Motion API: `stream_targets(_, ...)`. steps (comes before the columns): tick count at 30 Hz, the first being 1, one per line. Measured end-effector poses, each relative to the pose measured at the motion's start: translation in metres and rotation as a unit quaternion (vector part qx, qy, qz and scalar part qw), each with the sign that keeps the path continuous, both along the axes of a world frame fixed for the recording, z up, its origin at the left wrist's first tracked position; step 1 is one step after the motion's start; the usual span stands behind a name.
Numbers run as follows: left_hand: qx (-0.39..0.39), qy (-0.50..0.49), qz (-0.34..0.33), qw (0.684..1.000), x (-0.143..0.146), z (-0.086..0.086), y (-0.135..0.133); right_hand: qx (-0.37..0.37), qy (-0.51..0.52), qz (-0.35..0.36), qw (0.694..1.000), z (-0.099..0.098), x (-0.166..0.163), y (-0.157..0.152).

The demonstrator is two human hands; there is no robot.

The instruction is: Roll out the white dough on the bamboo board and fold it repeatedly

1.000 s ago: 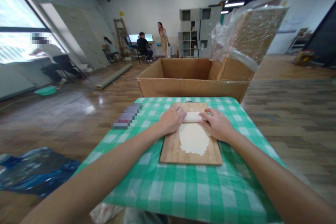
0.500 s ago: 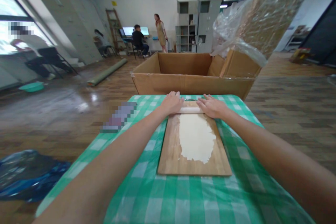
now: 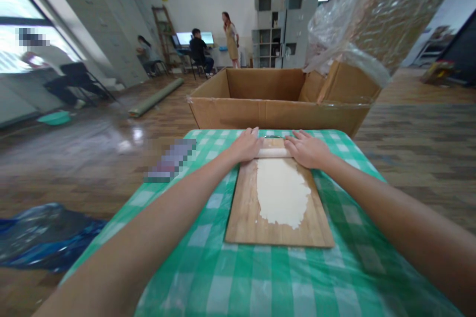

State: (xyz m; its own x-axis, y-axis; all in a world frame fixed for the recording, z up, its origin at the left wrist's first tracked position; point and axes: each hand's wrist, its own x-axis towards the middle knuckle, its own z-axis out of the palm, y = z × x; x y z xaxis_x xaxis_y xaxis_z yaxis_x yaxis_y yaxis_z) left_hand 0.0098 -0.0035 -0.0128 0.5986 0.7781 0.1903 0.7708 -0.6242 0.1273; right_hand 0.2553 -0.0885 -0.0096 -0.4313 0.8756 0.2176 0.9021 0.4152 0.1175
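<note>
A wooden cutting board (image 3: 245,213) lies on a table with a green checked cloth (image 3: 208,277). A long flat sheet of white dough (image 3: 281,190) is spread on the board. At the board's far end a pale rolling pin (image 3: 273,153) lies across it. My left hand (image 3: 245,146) presses flat on the pin's left end, fingers stretched out. My right hand (image 3: 307,149) rests flat on its right end, fingers stretched forward.
A big open cardboard box (image 3: 275,104) stands just beyond the table, with a plastic-wrapped flap (image 3: 375,25) raised at its right. A blurred object (image 3: 171,161) lies at the table's left edge. Blue plastic (image 3: 40,235) lies on the floor left. People sit and stand far back.
Both hands pushed the rolling pin away from me to the board's far end, and the dough sheet became longer. My fingers went from curled over the pin to lying flat.
</note>
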Motion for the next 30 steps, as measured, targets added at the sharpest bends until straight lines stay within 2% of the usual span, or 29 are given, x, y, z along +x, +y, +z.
stream_targets(5,-0.050,-0.041,0.030,0.997,-0.012,-0.004,-0.031,0.007,0.059,-0.025,0.998,0.000,-0.008,-0.036)
stream_targets(8,-0.049,-0.060,0.032,0.996,-0.019,-0.003,-0.052,0.006,0.068,-0.028,0.997,0.001,-0.011,-0.055)
stream_targets(13,-0.062,-0.040,0.045,0.996,-0.022,-0.003,-0.066,0.006,0.072,-0.007,0.997,0.003,-0.015,-0.068)
stream_targets(20,-0.039,-0.030,0.055,0.997,-0.012,-0.003,-0.039,-0.005,0.098,-0.033,0.995,0.002,-0.015,-0.042)
stream_targets(25,-0.031,0.009,0.047,0.998,-0.007,-0.002,-0.009,-0.012,0.047,0.009,0.999,0.001,-0.008,-0.015)
stream_targets(30,-0.017,0.047,0.016,0.999,-0.001,0.003,0.012,-0.029,0.067,-0.033,0.997,0.000,-0.006,0.007)
